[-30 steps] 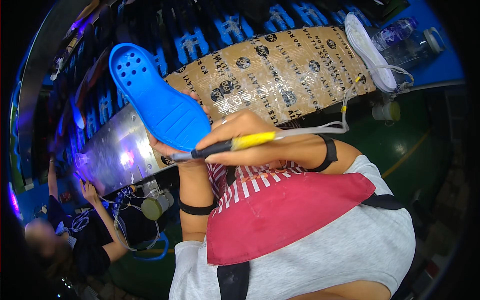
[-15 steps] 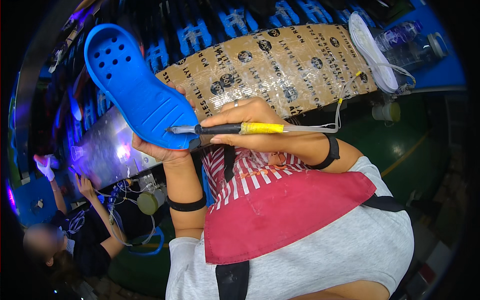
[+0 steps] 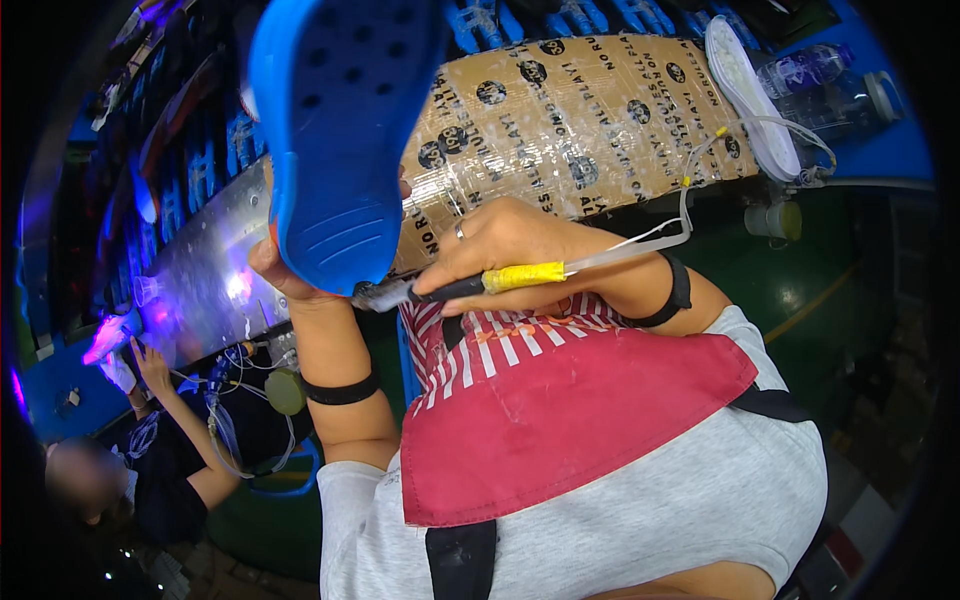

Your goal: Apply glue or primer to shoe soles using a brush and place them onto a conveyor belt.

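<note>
My left hand [image 3: 283,273] grips the heel end of a blue foam clog-like shoe piece [image 3: 335,175]. The piece is tilted up, and dark round holes show at its far end. Pinched in my right hand [image 3: 505,245] is a brush [image 3: 525,277] with a black and yellow handle; a thin clear tube [image 3: 655,238] runs from its back end. The bristles are right by the heel's near edge, beside my left wrist; I cannot tell whether they touch it. Behind lies a sheet of printed brown cardboard [image 3: 560,130].
At the right stand a white sole [image 3: 750,100], a bottle with a purple cap [image 3: 805,68] and a clear jar [image 3: 835,105]. Several blue shoe pieces [image 3: 575,18] sit along the back. A metal plate [image 3: 215,290] lies left. A co-worker's hand [image 3: 152,368] is at lower left.
The blue shoe piece has tilted up and shifted right, its heel now curving toward me. The brush has moved from the piece's inner surface down to its near heel edge.
</note>
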Available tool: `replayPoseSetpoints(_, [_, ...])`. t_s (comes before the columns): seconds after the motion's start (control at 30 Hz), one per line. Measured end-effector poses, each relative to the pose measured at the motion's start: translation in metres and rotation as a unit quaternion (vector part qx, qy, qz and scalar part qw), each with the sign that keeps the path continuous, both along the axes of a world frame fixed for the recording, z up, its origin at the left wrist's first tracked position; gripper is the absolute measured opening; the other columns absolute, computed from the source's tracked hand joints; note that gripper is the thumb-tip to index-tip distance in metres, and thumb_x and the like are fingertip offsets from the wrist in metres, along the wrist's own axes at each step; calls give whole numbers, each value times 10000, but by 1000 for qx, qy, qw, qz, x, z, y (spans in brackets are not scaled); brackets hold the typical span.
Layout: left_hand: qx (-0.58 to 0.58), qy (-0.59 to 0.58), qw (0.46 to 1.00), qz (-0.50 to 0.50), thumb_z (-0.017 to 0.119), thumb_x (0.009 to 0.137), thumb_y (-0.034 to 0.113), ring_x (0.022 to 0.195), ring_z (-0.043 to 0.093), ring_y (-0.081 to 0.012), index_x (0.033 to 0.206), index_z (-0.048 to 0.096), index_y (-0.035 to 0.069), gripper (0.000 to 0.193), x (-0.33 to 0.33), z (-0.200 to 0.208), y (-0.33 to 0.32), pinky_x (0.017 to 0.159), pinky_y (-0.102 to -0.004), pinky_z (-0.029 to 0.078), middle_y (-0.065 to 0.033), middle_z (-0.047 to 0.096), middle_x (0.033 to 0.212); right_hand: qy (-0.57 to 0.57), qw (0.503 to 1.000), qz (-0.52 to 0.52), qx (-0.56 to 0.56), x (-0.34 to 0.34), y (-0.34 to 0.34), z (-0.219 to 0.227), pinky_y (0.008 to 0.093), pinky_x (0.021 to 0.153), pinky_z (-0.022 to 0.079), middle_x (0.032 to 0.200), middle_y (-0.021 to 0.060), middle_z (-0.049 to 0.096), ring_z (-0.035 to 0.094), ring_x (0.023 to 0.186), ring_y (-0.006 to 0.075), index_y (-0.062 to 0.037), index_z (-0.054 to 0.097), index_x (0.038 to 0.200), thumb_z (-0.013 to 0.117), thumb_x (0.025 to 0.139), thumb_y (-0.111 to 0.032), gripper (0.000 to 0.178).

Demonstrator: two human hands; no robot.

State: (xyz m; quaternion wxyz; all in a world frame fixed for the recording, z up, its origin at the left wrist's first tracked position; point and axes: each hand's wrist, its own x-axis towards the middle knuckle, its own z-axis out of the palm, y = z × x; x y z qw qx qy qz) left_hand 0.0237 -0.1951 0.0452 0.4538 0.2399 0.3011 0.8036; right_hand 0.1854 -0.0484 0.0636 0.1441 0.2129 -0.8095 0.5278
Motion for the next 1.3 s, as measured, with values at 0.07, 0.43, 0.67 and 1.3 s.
replayPoseSetpoints(0.07, [-31,-5,999,-30,631,612,557,997,510,-423,1285,302,-51,964,1,7,0,824,-470,477,-336,432,1127,-74,995,43,50,2,7,10,312,584,473,760,94,641,605,645,244,-91,663,955,680,739,-187,236])
replayPoseSetpoints(0.43, [-123,-90,984,-94,556,774,326,1043,541,-267,1253,374,-59,640,-8,5,-6,903,-362,444,-206,499,1189,50,993,73,77,7,6,-1,296,552,467,682,66,588,570,607,209,-76,658,946,675,690,-57,257])
replayPoseSetpoints(0.67, [-237,-117,952,-151,535,781,237,1022,557,-286,1211,427,-52,530,-5,18,-3,887,-383,461,-212,528,1152,66,994,29,80,8,2,-7,316,576,461,685,52,590,561,618,233,-157,655,933,654,691,-83,253])
replayPoseSetpoints(1.3, [-203,-147,966,-70,456,784,466,981,541,-434,1313,311,20,707,30,-14,-10,729,-554,505,-254,494,1160,-149,954,-185,-183,7,17,-13,242,631,478,781,88,656,615,687,133,-30,668,885,689,724,-126,189])
